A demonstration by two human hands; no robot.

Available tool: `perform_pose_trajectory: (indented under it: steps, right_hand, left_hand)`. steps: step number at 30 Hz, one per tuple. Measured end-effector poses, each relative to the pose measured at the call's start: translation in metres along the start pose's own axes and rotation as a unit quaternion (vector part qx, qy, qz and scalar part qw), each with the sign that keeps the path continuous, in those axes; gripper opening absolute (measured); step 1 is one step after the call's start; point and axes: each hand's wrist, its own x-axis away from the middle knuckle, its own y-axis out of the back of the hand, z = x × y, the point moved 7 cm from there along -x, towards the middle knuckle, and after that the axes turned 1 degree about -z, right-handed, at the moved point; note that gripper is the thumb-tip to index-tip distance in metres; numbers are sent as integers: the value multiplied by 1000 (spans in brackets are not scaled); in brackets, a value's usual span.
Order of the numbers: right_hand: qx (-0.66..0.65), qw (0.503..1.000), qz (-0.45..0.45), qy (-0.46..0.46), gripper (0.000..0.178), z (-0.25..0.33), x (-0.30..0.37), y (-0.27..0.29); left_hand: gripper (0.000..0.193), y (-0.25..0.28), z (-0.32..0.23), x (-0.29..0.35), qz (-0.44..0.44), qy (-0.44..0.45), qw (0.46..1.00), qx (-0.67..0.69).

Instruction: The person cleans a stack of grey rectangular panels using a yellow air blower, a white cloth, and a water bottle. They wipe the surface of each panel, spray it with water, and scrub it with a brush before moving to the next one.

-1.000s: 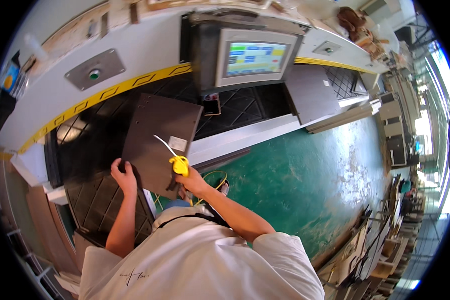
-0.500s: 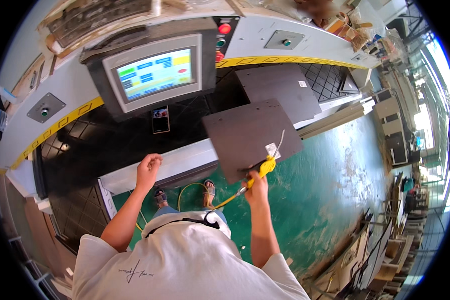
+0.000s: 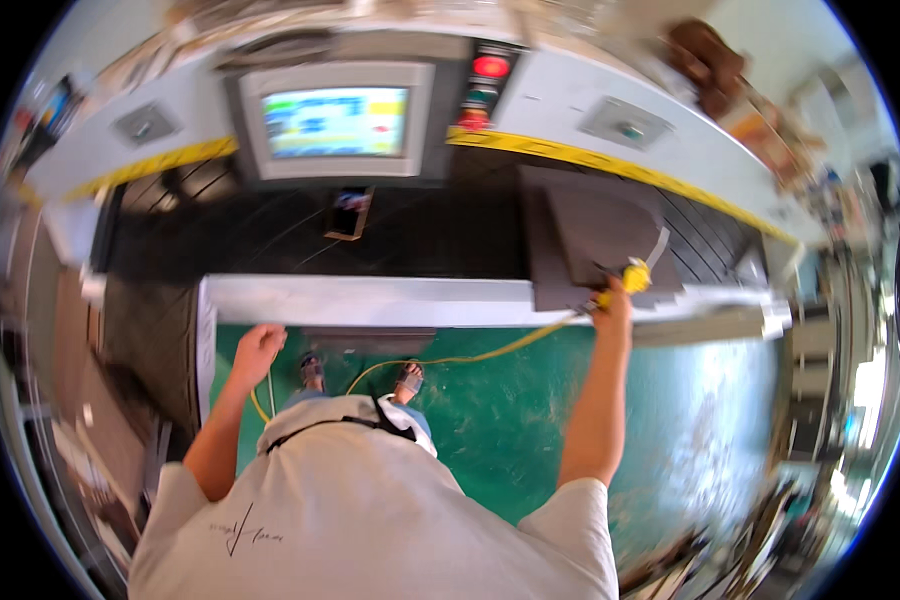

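Observation:
My right hand (image 3: 613,303) is closed around a yellow air blow gun (image 3: 636,275), whose pale nozzle points away from me. A yellow hose (image 3: 490,349) runs from the gun to the left, in front of my waist. Directly beyond the hand, a dark brown panel (image 3: 610,225) overlaps another dark panel (image 3: 548,265) on the black machine bed. Whether my right fingers also grip the upper panel's near edge is hidden. My left hand (image 3: 258,352), loosely curled with nothing visible in it, hangs over the green floor near the white bed edge (image 3: 370,300).
A lit touchscreen (image 3: 335,122) stands behind the bed, beside a red button (image 3: 490,66). A phone (image 3: 349,214) lies on the bed below it. Yellow-black striped tape (image 3: 570,154) borders the machine's front. Boards (image 3: 705,328) lie along the bed's right edge.
My right hand has moved right and forward with the blow gun, and the panel has come over the one on the bed. My left hand has moved left and lower in view. The view has turned.

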Motion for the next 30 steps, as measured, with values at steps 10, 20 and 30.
perform_pose_trajectory:
  steps: [10,20,30]
  right_hand:
    - [184,972,145,-23,33,-172,163,-1]
    - [382,630,665,-121,48,-442,484,-317]
    - [450,444,754,-176,56,-570,744,-418]
  left_hand:
    - [24,263,26,132,-390,10,918,-76]
    - [52,511,223,358,-669,381,557,-310]
    - [33,498,183,299,-656,170,699,-229]
